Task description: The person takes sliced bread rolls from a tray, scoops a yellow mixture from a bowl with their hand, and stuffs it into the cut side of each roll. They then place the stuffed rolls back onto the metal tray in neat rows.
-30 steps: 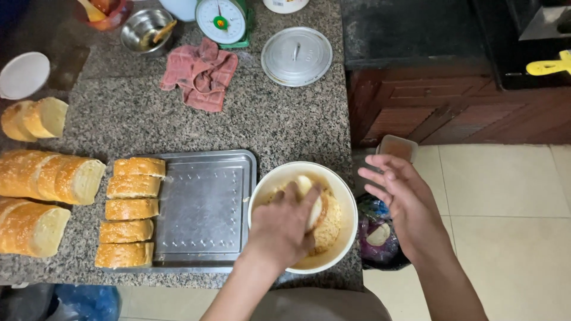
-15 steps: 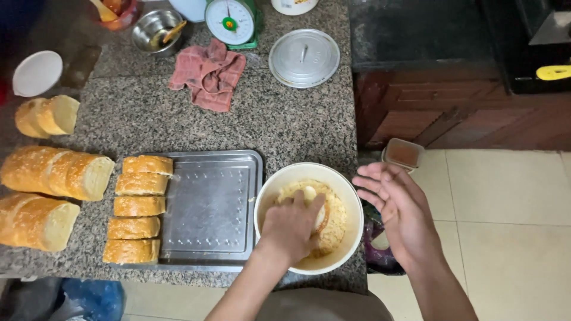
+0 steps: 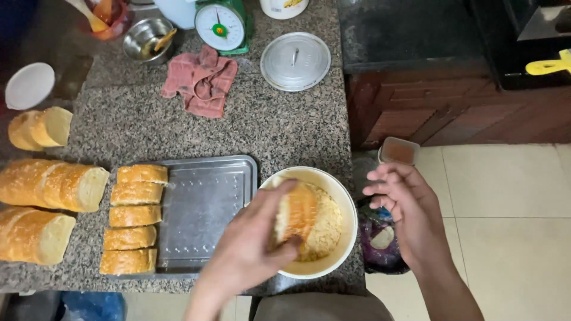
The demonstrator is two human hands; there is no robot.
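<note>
1. the left hand (image 3: 253, 252) has its grip closed around a bread slice (image 3: 297, 211), fingers wrapped over the slice's lower end; the slice stands out of the hand toward one o'clock.
2. the slice is held inside the cream bowl (image 3: 342, 202), over the pale yellow crumb mixture (image 3: 324, 229) that fills it. whether the slice touches the mixture i cannot tell.
3. the bowl sits on the granite counter (image 3: 285, 131) near its front right corner, at three o'clock from the metal tray (image 3: 205, 208) and just beside it.
4. the right hand (image 3: 410, 211) hangs past the counter's right edge, at three o'clock from the bowl, its grip open with loosely spread fingers and holding nothing.
5. five more slices (image 3: 134, 217) lie in a column along the tray's left side, at nine o'clock from the bowl.
6. cut loaves (image 3: 41, 205) lie on the counter at nine o'clock from the tray.
7. at twelve o'clock from the tray lie a pink cloth (image 3: 202, 80), a round metal lid (image 3: 295, 61) and a green kitchen scale (image 3: 220, 25).
</note>
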